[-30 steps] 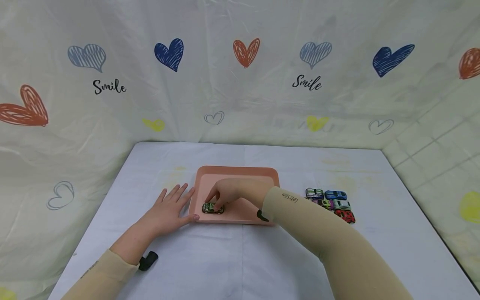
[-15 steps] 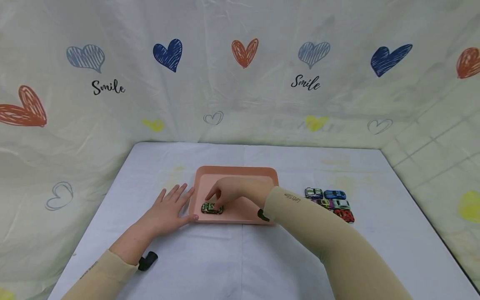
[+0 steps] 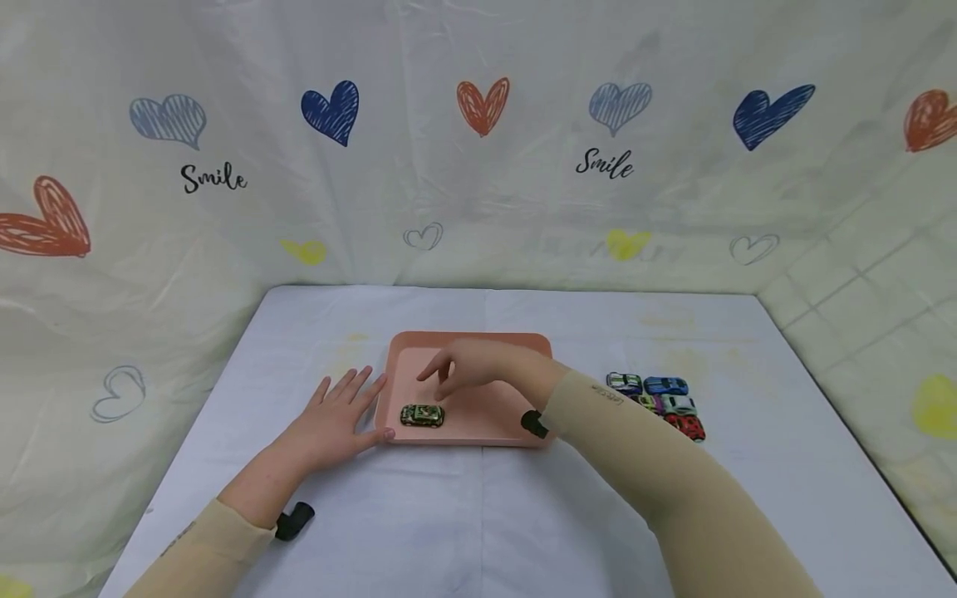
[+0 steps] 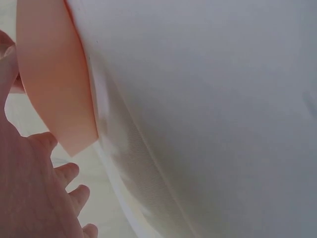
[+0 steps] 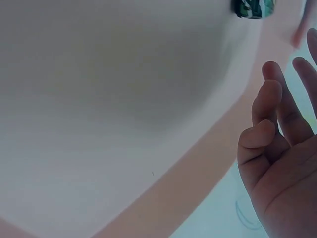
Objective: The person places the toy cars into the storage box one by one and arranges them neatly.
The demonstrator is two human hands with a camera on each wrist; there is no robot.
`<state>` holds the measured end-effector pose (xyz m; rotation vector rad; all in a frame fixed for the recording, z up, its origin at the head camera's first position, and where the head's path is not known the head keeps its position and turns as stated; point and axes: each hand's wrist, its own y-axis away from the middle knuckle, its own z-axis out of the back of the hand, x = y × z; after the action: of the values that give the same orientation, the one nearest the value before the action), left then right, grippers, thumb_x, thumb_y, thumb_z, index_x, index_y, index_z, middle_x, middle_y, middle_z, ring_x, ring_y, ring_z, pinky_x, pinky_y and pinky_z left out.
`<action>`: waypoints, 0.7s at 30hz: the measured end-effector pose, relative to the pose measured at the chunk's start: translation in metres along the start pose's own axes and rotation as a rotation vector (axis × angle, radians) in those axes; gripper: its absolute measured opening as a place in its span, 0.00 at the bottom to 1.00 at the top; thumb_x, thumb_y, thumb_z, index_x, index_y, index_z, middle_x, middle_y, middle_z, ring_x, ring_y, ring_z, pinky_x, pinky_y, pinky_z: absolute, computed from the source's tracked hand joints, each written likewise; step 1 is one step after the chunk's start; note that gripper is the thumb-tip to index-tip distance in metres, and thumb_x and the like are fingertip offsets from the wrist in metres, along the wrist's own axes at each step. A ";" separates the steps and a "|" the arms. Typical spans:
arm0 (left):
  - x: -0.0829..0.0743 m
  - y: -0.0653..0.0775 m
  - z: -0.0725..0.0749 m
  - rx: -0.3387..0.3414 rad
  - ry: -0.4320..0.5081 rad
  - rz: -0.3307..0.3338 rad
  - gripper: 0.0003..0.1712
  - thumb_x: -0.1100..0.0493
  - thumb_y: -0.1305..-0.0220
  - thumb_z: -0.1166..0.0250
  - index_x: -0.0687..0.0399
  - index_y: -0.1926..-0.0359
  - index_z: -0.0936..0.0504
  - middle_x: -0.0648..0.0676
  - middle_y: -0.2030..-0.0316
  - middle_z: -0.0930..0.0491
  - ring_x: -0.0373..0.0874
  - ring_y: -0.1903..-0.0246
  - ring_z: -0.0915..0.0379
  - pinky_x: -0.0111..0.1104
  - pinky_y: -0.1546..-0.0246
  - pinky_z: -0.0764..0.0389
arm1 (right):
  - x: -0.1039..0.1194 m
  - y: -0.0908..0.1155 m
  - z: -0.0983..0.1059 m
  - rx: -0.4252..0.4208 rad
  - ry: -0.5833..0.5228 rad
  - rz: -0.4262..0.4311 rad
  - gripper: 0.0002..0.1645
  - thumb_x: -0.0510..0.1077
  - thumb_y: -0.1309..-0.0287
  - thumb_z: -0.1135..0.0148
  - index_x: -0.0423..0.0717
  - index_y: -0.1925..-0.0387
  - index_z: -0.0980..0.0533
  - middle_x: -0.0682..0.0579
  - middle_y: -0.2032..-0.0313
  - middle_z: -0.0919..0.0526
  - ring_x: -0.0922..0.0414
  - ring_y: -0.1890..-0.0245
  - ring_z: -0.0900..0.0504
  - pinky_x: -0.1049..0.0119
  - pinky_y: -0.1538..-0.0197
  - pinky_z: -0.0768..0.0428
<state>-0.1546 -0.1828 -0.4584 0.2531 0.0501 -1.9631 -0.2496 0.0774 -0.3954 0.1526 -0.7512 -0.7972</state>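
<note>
A green camouflage-patterned toy car [image 3: 422, 416] stands in the near left corner of a pink tray [image 3: 478, 438]. My right hand [image 3: 474, 365] hangs over the tray just behind and to the right of that car, fingers relaxed and holding nothing. In the right wrist view, the right hand [image 5: 282, 148] shows loosely bent fingers, with the car's end [image 5: 254, 8] at the top. My left hand [image 3: 329, 428] lies flat with spread fingers on the table, its thumb and index fingertip at the tray's left edge. The left wrist view shows the left hand [image 4: 29, 178] alongside the tray's wall [image 4: 57, 74].
Several toy cars stand grouped right of the tray: a silver-green one [image 3: 624, 383], a blue one [image 3: 666, 385], a white one [image 3: 679, 404] and a red one [image 3: 685, 427], with another partly behind my right sleeve [image 3: 643, 448]. A white cloth [image 3: 419, 531] covers the table.
My right hand has let go of the green toy car and lifted away, up and slightly right. The car stays in the tray's near left corner, and my left hand keeps its place.
</note>
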 end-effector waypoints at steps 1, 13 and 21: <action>0.000 0.000 0.000 0.003 -0.004 0.002 0.55 0.23 0.38 0.47 0.47 0.21 0.48 0.60 0.23 0.51 0.60 0.24 0.59 0.61 0.29 0.60 | -0.001 0.002 0.001 -0.005 -0.005 -0.001 0.25 0.51 0.39 0.31 0.61 0.39 0.21 0.62 0.59 0.18 0.62 0.54 0.22 0.65 0.49 0.22; -0.001 0.000 0.000 0.012 -0.025 0.020 0.55 0.22 0.38 0.49 0.48 0.21 0.49 0.58 0.23 0.52 0.59 0.24 0.60 0.60 0.28 0.62 | -0.018 0.025 0.021 -0.103 -0.111 0.025 0.25 0.53 0.42 0.29 0.67 0.41 0.20 0.61 0.60 0.17 0.55 0.58 0.21 0.62 0.56 0.21; -0.002 0.001 0.002 0.008 -0.018 0.009 0.56 0.21 0.39 0.50 0.50 0.22 0.47 0.60 0.23 0.51 0.60 0.25 0.59 0.61 0.28 0.61 | -0.034 0.054 0.034 -0.177 -0.133 0.004 0.25 0.54 0.43 0.28 0.66 0.42 0.20 0.60 0.60 0.17 0.57 0.59 0.20 0.62 0.56 0.20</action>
<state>-0.1525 -0.1815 -0.4559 0.2405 0.0290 -1.9569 -0.2553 0.1436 -0.3680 -0.0609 -0.8016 -0.8719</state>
